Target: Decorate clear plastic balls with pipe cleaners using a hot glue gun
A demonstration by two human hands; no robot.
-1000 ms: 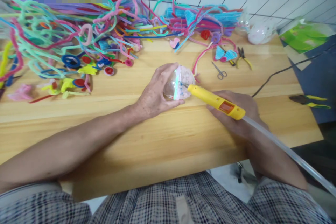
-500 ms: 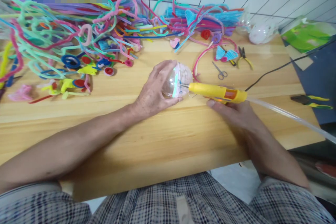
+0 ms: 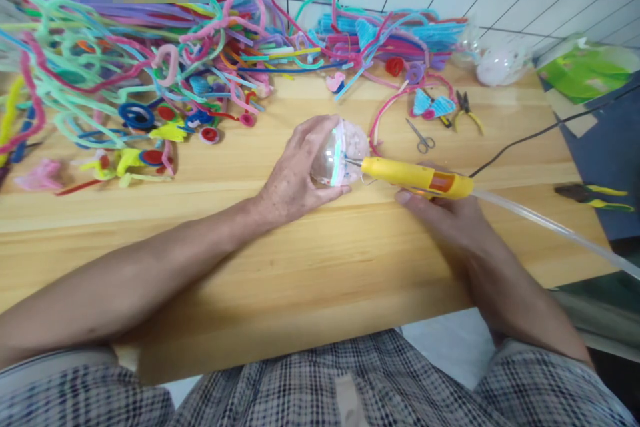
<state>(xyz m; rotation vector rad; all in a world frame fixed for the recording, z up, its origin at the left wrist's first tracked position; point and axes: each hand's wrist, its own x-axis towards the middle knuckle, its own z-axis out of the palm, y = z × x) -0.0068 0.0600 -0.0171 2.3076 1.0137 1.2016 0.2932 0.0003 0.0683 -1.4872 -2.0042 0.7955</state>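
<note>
My left hand (image 3: pixel 303 163) is wrapped round a clear plastic ball (image 3: pixel 327 159) with a pale, pinkish right half and a shiny strip round its middle. In my right hand (image 3: pixel 443 213) is a yellow hot glue gun (image 3: pixel 400 172), gripped from below. Its metal nozzle points left and meets the ball beside the strip; whether it touches the surface I cannot tell. A long clear glue stick (image 3: pixel 545 223) sticks out of the gun's back end. The fingers of my right hand are partly hidden under the gun.
A tangle of coloured pipe cleaners (image 3: pixel 120 67) spreads over the back left of the wooden table (image 3: pixel 280 267). Small scissors (image 3: pixel 421 137) and yellow-handled pliers (image 3: pixel 467 113) lie beyond the gun. Other pliers (image 3: pixel 593 195) are at the right edge. A black cord (image 3: pixel 530 133) runs off right.
The view has shifted very slightly. Both hands, the ball and the glue gun keep nearly the same places relative to each other.
</note>
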